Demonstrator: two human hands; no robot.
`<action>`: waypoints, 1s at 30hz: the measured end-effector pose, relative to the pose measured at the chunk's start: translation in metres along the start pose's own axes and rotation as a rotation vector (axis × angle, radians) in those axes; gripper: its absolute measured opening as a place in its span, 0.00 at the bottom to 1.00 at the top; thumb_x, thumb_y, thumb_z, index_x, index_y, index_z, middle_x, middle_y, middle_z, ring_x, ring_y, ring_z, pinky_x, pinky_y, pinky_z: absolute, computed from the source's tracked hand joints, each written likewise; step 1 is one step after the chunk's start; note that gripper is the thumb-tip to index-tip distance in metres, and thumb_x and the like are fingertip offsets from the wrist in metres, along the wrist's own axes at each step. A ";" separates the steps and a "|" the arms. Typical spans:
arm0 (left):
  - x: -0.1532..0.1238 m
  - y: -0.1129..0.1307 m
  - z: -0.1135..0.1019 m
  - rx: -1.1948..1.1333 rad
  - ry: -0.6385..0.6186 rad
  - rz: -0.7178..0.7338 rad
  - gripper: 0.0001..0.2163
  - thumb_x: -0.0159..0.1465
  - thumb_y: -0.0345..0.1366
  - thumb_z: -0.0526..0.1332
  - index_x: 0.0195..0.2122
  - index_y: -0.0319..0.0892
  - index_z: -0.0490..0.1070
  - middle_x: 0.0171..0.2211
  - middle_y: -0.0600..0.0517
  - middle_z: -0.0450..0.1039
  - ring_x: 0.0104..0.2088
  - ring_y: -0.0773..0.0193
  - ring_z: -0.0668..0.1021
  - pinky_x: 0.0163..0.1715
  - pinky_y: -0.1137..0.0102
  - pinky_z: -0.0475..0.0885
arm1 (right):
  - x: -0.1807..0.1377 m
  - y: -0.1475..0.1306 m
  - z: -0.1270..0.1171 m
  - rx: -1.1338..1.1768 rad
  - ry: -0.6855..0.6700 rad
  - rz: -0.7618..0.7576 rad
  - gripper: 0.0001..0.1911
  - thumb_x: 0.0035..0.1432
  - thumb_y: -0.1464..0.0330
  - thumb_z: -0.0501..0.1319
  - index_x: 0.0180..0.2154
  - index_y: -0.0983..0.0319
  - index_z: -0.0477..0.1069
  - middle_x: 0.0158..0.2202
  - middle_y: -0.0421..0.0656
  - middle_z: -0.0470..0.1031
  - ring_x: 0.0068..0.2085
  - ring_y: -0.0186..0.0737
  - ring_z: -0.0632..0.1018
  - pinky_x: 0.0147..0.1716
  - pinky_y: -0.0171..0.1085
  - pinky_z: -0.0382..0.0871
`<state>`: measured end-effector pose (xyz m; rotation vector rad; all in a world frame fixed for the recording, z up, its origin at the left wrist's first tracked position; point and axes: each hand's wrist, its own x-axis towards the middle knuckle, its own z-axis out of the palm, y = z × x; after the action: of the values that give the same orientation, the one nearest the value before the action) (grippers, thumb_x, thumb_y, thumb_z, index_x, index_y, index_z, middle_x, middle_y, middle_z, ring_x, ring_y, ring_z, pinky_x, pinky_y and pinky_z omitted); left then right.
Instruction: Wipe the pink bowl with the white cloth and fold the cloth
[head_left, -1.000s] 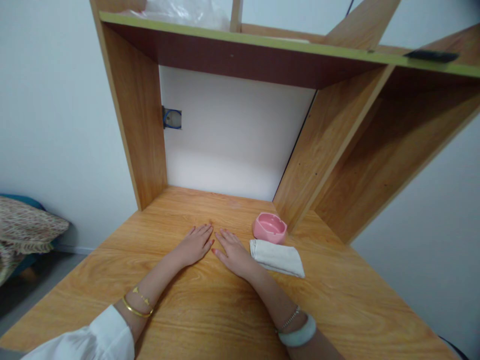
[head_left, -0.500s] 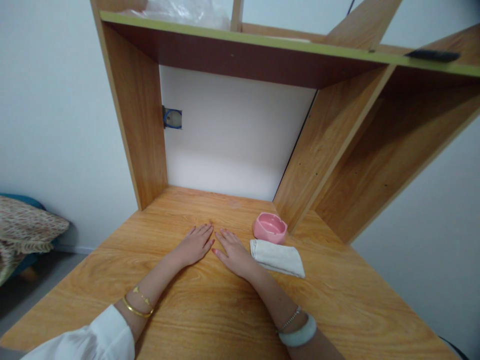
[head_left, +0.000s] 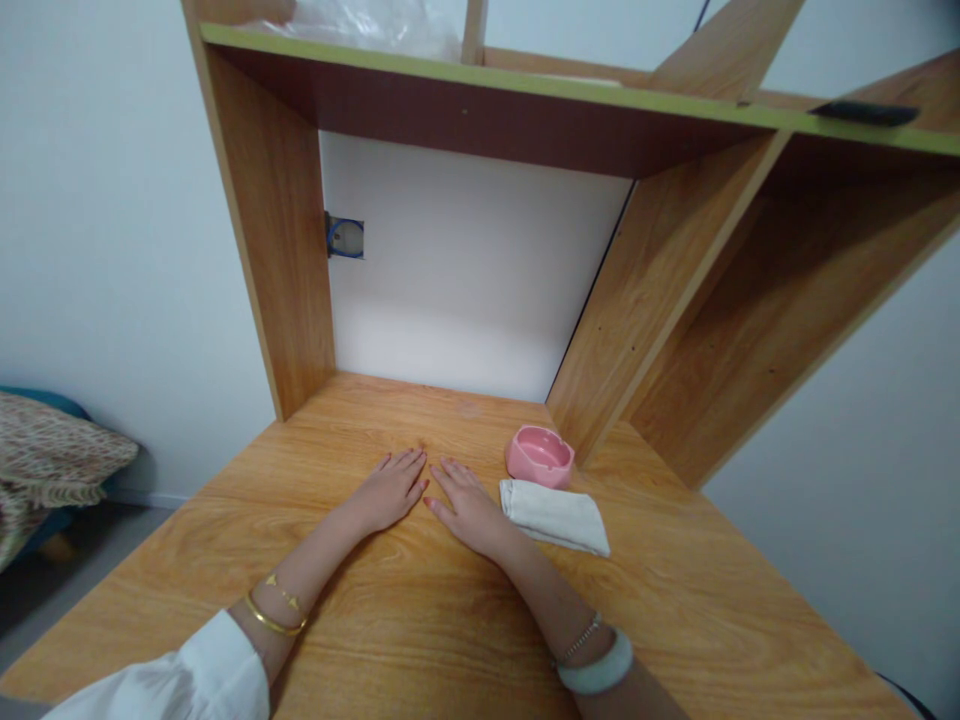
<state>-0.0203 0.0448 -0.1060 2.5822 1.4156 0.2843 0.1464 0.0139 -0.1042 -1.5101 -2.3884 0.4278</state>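
Observation:
My left hand (head_left: 388, 490) lies palm down on the wooden desk (head_left: 420, 640), fingers stretched out and holding nothing. Beside it, my right hand (head_left: 469, 508) also rests flat on the wood, its fingers extended. The two hands are a small gap apart. Just right of my right hand is a folded white cloth (head_left: 556, 516), lying close to the wrist. Behind the cloth stands a pink ashtray (head_left: 540, 456) with notches in its rim; nothing shows inside it.
A wooden side panel (head_left: 274, 230) rises at the left and an upright divider (head_left: 667, 290) at the right. Above runs a green-edged shelf (head_left: 465, 75) bearing a clear plastic bag (head_left: 375, 25) and a dark object (head_left: 866, 112). A patterned fringed blanket (head_left: 52, 445) drapes over blue furniture at the far left.

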 end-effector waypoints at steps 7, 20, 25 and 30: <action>0.000 0.001 -0.002 -0.002 -0.017 -0.010 0.26 0.64 0.44 0.38 0.59 0.34 0.51 0.60 0.44 0.49 0.60 0.60 0.54 0.57 0.61 0.47 | 0.000 0.001 0.001 0.001 0.001 0.005 0.29 0.59 0.58 0.46 0.59 0.67 0.52 0.62 0.50 0.47 0.62 0.44 0.48 0.58 0.45 0.43; -0.001 0.003 -0.004 0.020 -0.039 -0.021 0.26 0.64 0.43 0.38 0.59 0.34 0.50 0.61 0.44 0.48 0.60 0.60 0.52 0.57 0.62 0.47 | 0.001 0.000 -0.001 -0.008 -0.018 0.016 0.30 0.59 0.58 0.46 0.59 0.68 0.51 0.62 0.52 0.46 0.62 0.45 0.47 0.58 0.45 0.43; -0.001 0.005 -0.005 0.028 -0.055 -0.024 0.26 0.64 0.42 0.37 0.59 0.33 0.50 0.61 0.44 0.47 0.60 0.60 0.52 0.58 0.62 0.47 | 0.001 0.000 0.000 -0.002 -0.013 0.012 0.30 0.59 0.58 0.46 0.58 0.69 0.52 0.62 0.52 0.46 0.62 0.45 0.48 0.58 0.45 0.43; -0.001 0.004 -0.004 0.014 -0.035 -0.020 0.26 0.64 0.43 0.38 0.59 0.33 0.51 0.60 0.44 0.48 0.60 0.60 0.53 0.57 0.61 0.47 | 0.001 0.000 0.000 -0.001 -0.013 0.014 0.30 0.59 0.58 0.46 0.58 0.68 0.51 0.62 0.52 0.47 0.62 0.44 0.47 0.58 0.45 0.43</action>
<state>-0.0187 0.0423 -0.1008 2.5697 1.4357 0.2256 0.1464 0.0147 -0.1044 -1.5301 -2.3898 0.4404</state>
